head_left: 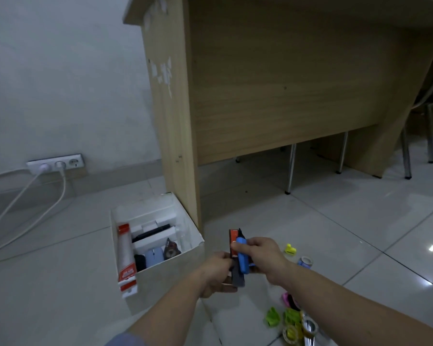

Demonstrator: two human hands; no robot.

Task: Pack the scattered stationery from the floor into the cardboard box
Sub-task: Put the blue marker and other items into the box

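Observation:
The white cardboard box [196, 242] sits open on the floor beside a desk leg, holding a red-and-white tube, white foam blocks, a light blue mouse and dark items. Just right of the box, my left hand [216, 273] grips the lower end of a bundle with a red-and-black flat item [233, 239] and dark pieces. My right hand [261, 254] is closed on a blue stapler-like item [243, 258] in that bundle. Loose on the floor lie a yellow clip [290, 250], a tape roll [305, 261], green clips [273, 317] and more tape rolls [309, 327].
A wooden desk [273, 83] stands behind the box, with chair legs [291, 168] under it. A wall socket strip [55, 164] with two white cables [35, 211] is at the left. The floor is pale glossy tile.

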